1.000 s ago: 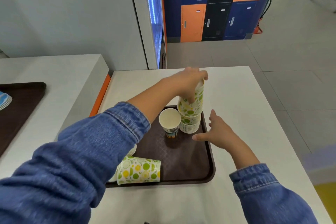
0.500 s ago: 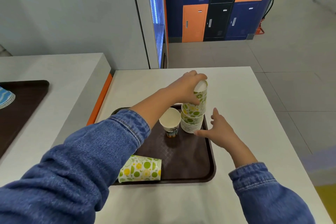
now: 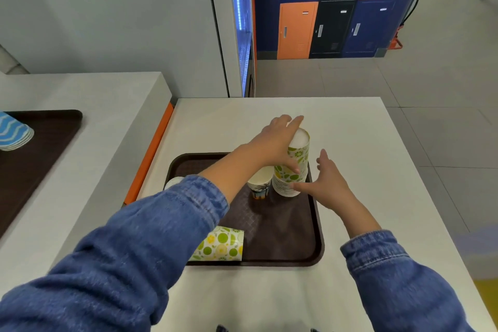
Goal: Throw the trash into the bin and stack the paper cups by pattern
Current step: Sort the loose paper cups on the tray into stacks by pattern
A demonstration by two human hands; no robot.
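Observation:
A stack of upside-down lime-and-lemon pattern cups (image 3: 292,172) stands at the far right of the brown tray (image 3: 285,240). My left hand (image 3: 275,143) lies against the top cup, fingers stretched straight past its white bottom and thumb across its front. My right hand (image 3: 327,183) is flat and spread beside the stack, its thumb tip at the stack's lower rims. An upright cup with a palm-tree print (image 3: 260,184) stands just left of the stack. Another lime-pattern cup (image 3: 221,244) lies on its side at the tray's near left. A white cup edge (image 3: 173,183) shows behind my left sleeve.
The tray sits on a white table (image 3: 350,129) with floor beyond its right edge. To the left, a higher counter (image 3: 94,143) carries a second dark tray (image 3: 48,137) holding blue wave-pattern cups (image 3: 13,132). A grey cabinet and coloured lockers stand behind.
The top lime-pattern cup has gone down onto the stack. My left fingers, curled over its top before, are now straightened. My right hand has come closer to the stack's base.

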